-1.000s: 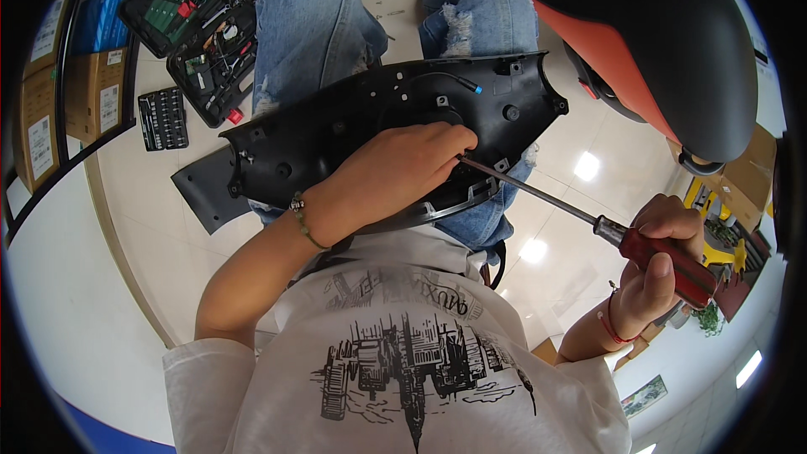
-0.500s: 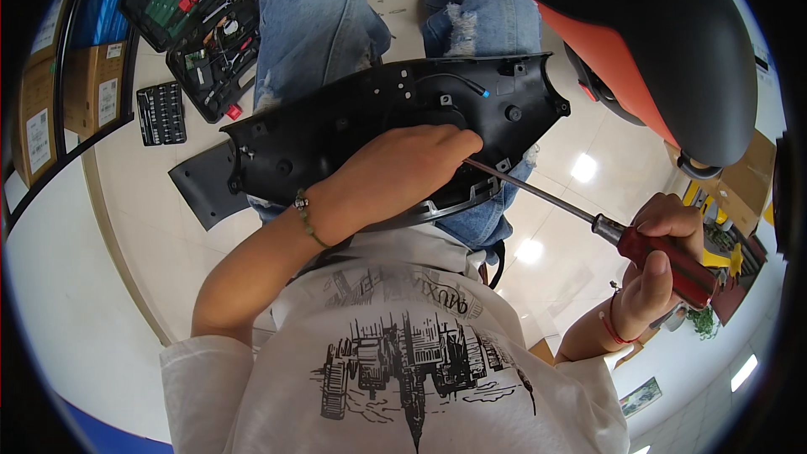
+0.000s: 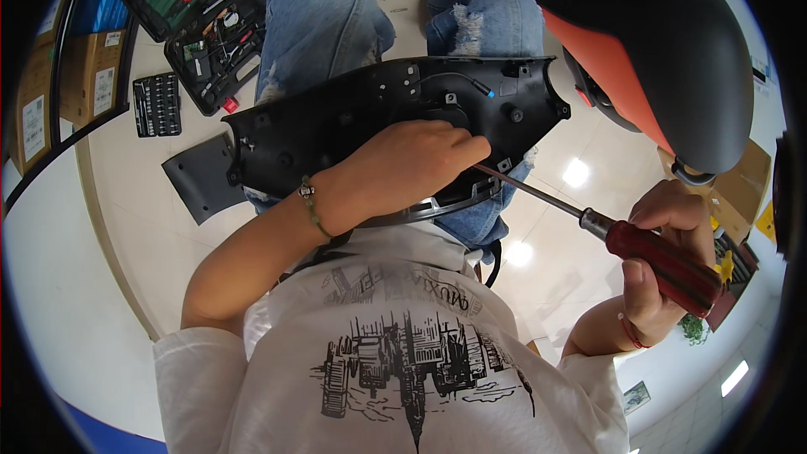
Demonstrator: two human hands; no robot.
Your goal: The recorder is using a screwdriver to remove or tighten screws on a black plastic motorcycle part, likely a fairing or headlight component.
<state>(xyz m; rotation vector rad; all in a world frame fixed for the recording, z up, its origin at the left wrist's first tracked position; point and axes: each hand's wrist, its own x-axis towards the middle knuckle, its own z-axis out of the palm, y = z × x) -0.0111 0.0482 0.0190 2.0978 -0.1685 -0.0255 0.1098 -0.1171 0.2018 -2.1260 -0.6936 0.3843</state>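
Across my thighs rests a black plastic panel (image 3: 328, 130), its hollow inner side up, with a short cable (image 3: 458, 78) ending in a blue-tipped connector. My left hand (image 3: 412, 164) reaches over the middle of it, fingers curled down and closed; whatever they pinch is hidden beneath the hand. In my right hand (image 3: 672, 231) is a screwdriver (image 3: 660, 265) with a dark red handle, thumb and fingers around the grip. Its metal shaft slants up and left toward the panel, and the tip disappears beside my left fingers. I cannot tell whether it sits in a screw.
An open tool case (image 3: 214, 42) and a tray of sockets (image 3: 157, 105) lie on the tiled floor at left, near a flat dark panel (image 3: 202, 178). Cardboard boxes (image 3: 88, 76) fill a shelf. A black and orange vehicle seat (image 3: 681, 50) looms at upper right.
My right hand and the screwdriver handle have shifted slightly down. My left hand and the screwdriver tip have moved a little to the right, with both hands' grips looking the same.
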